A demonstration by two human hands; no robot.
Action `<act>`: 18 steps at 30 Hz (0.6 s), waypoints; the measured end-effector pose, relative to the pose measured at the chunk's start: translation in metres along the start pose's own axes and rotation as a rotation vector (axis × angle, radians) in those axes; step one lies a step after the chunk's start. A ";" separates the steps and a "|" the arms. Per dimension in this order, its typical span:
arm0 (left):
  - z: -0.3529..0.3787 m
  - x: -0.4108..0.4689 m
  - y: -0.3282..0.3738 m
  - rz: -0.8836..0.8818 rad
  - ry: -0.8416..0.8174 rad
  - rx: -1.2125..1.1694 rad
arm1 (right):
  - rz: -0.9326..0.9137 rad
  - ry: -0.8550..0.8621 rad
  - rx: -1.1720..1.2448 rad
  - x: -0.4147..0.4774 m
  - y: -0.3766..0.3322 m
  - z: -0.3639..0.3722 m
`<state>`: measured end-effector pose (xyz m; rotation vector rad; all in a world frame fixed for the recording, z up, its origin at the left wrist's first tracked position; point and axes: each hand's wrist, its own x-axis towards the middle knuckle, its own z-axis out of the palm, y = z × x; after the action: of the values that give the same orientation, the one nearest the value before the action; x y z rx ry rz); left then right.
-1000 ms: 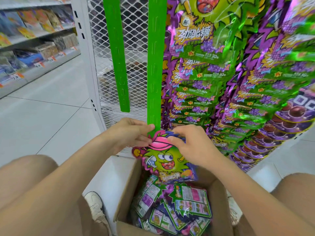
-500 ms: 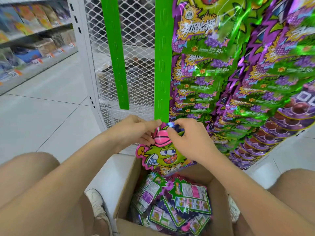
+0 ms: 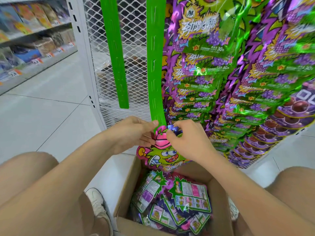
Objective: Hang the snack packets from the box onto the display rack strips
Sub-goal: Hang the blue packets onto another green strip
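Mid strip (image 3: 156,65) was bare top to btm, its lower tip pinched betw. thumb & fingers of L hand (image 3: 134,133). R hand (image 3: 185,142), just right of that tip, pinched the top edge of one snack packet (image 3: 163,155). The packet hung directly below the tip, touching it, and looked not yet hooked. Box (image 3: 219,201) sat below, w/ many loose packets (image 3: 179,201) inside. Full strips (image 3: 204,65) hung to the right, and another bare strip (image 3: 115,57) to the left. Approx. halfway: two strips to fill.
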<state>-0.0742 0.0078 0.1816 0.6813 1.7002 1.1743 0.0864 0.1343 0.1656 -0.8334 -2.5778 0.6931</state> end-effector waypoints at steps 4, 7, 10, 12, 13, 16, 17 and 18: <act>0.000 -0.002 0.001 0.025 -0.001 0.062 | -0.004 -0.004 -0.059 -0.002 0.001 0.001; 0.001 -0.005 0.000 0.131 0.064 0.324 | 0.006 -0.111 -0.149 -0.004 0.005 0.005; 0.003 0.001 -0.010 0.449 0.202 0.724 | 0.006 -0.113 -0.075 0.000 0.015 0.013; 0.007 0.002 -0.018 0.558 0.367 0.918 | 0.009 -0.105 -0.056 0.002 0.022 0.016; 0.008 0.003 -0.023 0.573 0.424 0.952 | 0.016 -0.112 -0.044 0.002 0.026 0.018; 0.016 0.001 -0.028 0.616 0.460 1.005 | 0.088 -0.117 -0.043 -0.002 0.039 0.022; 0.020 0.001 -0.029 0.606 0.409 1.072 | 0.129 -0.094 -0.052 -0.004 0.044 0.023; 0.023 0.003 -0.030 0.556 0.308 1.166 | 0.184 -0.070 -0.060 -0.007 0.051 0.026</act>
<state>-0.0524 0.0077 0.1501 1.8296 2.5186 0.5093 0.1025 0.1572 0.1159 -1.0954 -2.6180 0.7115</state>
